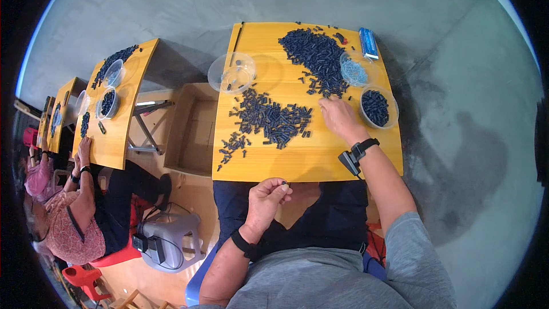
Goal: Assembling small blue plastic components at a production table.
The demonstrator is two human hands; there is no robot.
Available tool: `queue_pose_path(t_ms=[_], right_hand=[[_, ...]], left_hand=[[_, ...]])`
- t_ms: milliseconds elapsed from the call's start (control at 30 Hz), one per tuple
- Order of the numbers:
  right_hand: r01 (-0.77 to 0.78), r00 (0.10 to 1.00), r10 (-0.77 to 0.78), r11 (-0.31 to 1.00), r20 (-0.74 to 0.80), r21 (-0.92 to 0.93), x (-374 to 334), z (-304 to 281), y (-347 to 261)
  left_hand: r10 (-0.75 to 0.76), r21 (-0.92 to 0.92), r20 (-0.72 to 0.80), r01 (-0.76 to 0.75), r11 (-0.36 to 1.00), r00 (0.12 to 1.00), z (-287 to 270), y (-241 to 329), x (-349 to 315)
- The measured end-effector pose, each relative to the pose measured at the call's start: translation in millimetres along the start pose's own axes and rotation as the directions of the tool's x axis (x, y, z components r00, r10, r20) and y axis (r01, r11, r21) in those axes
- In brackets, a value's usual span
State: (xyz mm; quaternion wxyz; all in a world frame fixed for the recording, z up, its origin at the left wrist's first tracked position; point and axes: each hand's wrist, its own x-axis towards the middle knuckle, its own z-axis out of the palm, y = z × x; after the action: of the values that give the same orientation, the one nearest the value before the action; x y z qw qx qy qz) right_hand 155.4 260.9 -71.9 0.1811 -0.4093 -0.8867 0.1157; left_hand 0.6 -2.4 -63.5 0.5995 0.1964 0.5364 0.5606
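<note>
My left hand [267, 200] is at the table's near edge, thumb and forefinger pinching a small dark cylindrical piece [285, 183]. My right hand [339, 118] reaches over the yellow table [260, 163], its fingers bent together at the near end of a large pile of short dark blue-black cylindrical pieces [313, 54]. What its fingertips hold, if anything, is hidden. To the left lies a second, looser heap of similar dark pieces [274, 120]. Beside my right hand stands a clear round tub [394, 115] filled with dark pieces.
A clear tub with light-blue small parts [354, 72] and a blue-white box [369, 43] are at right. Another clear tub [231, 72] sits at the left edge. A cardboard box [194, 129] stands left, beyond it a neighbouring table [124, 131] with a co-worker's hands [83, 151].
</note>
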Motion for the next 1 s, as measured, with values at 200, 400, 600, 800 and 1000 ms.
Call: queue_pose_path(t_ms=[200, 400, 600, 800, 1000], right_hand=[[-0.010, 0.998, 0.013, 0.999, 0.068, -0.050, 4.8, 6.2, -3.3], [-0.009, 0.999, 0.013, 0.994, 0.033, -0.107, -0.2, 16.1, 0.6], [-0.208, 0.960, 0.257, 0.922, -0.115, 0.328, -12.3, 21.0, 15.7], [-0.183, 0.979, 0.202, 0.947, -0.043, 0.265, -9.8, 16.2, 8.1], [-0.245, 0.968, 0.251, 0.953, -0.011, 0.176, -4.4, 15.1, 4.1]], left_hand=[[-0.039, 0.017, -0.042, 0.040, 0.999, 0.998, -5.0, -6.3, -0.4], [-0.048, 0.064, -0.031, 0.050, 0.997, 0.998, -3.2, -9.4, 0.1], [-0.049, 0.038, -0.067, 0.052, 0.998, 0.997, -6.2, -14.8, 3.2], [-0.051, 0.078, -0.061, 0.056, 0.995, 0.997, -3.1, -18.4, 1.7], [-0.053, 0.075, -0.079, 0.059, 0.995, 0.996, -5.6, -19.7, 2.2]])
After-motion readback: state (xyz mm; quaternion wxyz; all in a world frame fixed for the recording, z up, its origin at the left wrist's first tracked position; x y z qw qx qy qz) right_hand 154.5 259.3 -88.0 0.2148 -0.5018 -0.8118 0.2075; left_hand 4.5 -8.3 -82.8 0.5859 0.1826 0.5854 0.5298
